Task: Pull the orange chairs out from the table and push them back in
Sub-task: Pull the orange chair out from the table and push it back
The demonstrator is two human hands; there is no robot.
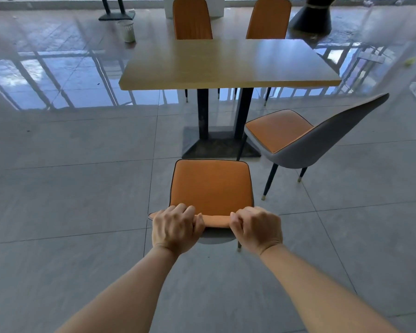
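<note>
Two hands, left hand (175, 228) and right hand (257, 229), were curled tightly round the backrest top of the nearest orange chair (211, 186); fingertips and most legs were hidden.

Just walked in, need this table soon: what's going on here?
A person grips the backrest top of the near orange chair with the left hand and right hand. It stands pulled out, clear of the wooden table. The right-side chair is out too, turned at an angle. Two far chairs stand at the table.
</note>
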